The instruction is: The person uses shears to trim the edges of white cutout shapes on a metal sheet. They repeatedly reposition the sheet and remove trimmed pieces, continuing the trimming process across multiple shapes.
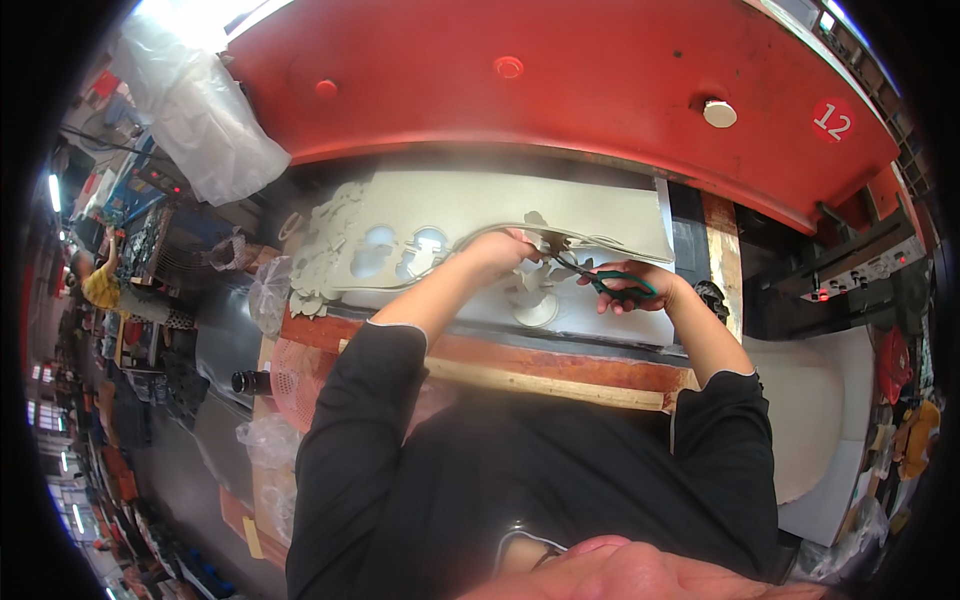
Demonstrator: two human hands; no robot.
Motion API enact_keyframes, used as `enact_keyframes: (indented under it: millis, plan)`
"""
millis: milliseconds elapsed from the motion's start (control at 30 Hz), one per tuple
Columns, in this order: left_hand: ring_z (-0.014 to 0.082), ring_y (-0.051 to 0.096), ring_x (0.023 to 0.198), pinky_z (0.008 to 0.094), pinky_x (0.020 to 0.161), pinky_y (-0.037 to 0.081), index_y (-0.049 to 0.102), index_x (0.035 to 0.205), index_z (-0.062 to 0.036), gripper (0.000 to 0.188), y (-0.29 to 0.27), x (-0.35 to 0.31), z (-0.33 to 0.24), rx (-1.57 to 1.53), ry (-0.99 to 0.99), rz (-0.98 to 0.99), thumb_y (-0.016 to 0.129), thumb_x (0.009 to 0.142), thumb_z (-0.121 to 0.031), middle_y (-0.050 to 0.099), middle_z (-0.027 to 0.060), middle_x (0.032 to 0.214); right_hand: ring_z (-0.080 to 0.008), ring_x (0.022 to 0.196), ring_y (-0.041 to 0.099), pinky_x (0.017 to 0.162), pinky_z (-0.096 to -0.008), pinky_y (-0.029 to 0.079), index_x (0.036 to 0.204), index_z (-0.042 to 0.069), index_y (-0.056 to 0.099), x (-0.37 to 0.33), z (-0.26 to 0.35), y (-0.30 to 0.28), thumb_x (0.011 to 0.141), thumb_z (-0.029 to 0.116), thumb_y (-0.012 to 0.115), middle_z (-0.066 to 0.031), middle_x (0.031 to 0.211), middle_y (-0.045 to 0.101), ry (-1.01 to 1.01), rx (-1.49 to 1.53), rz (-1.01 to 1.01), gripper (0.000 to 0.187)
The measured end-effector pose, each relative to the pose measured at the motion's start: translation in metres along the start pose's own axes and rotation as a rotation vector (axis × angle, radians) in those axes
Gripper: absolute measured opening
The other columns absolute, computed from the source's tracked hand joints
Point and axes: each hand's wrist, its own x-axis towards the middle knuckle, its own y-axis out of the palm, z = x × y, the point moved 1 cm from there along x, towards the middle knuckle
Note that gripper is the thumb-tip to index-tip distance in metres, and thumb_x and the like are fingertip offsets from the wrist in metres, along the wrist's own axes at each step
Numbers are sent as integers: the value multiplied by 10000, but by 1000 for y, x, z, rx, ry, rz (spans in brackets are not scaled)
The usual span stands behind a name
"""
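My right hand (648, 286) grips a pair of scissors (628, 285) with dark green handles. Their dark blades reach left toward my left hand (497, 254), which has its fingers closed on the cut edge of a pale grey-beige sheet (455, 200). Rounded holes in that sheet show the white surface (640, 325) underneath. Below the blades lies a cut piece (533, 307) of the same pale material, partly hidden. More small cut pieces (335, 235) are heaped at the sheet's left end.
A wide red machine beam (420, 90) spans the far side. Along the near edge runs a worn wooden board (540, 372). Clear plastic bags (215, 130) hang at the upper left, and a control box (865, 268) stands at the right. A person in yellow (102, 285) is far left.
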Motion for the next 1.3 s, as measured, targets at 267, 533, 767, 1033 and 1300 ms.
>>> enact_keyframes:
  millis: [267,533,767,1033,1300]
  plan:
    - [118,526,719,265,670,414,646,751,-59,51,-12,-1,-7,-46,85,72,640,801,-61,594,-2,742,-95,584,589,478,-163,398,1308,43,486,8,7,-5,872,285,662,-95,801,664,20,-9,41,529]
    - [116,523,701,269,642,426,635,752,-64,81,-23,6,-5,-17,93,107,705,767,-103,579,5,739,-86,596,583,501,-158,401,1308,51,496,19,11,-4,866,306,669,-83,802,658,-31,-80,40,539]
    - [81,491,617,235,537,380,659,906,-23,171,-25,10,-2,-2,68,109,713,785,-130,584,4,745,-65,589,577,508,-156,413,1287,65,531,28,9,4,873,296,674,-80,781,656,-90,-23,10,495]
    - [55,415,554,223,473,289,644,918,-20,184,-26,8,0,-131,-20,164,711,781,-122,502,-34,649,-119,775,626,571,-201,461,1317,47,489,34,1,0,851,265,697,-55,1219,589,-138,30,24,556]
    - [43,414,557,206,472,289,608,995,-10,263,-22,7,3,-215,-10,155,720,781,-113,507,-44,691,-107,779,611,584,-200,463,1326,65,497,32,-2,12,904,197,638,-37,1158,603,-190,28,-40,464]
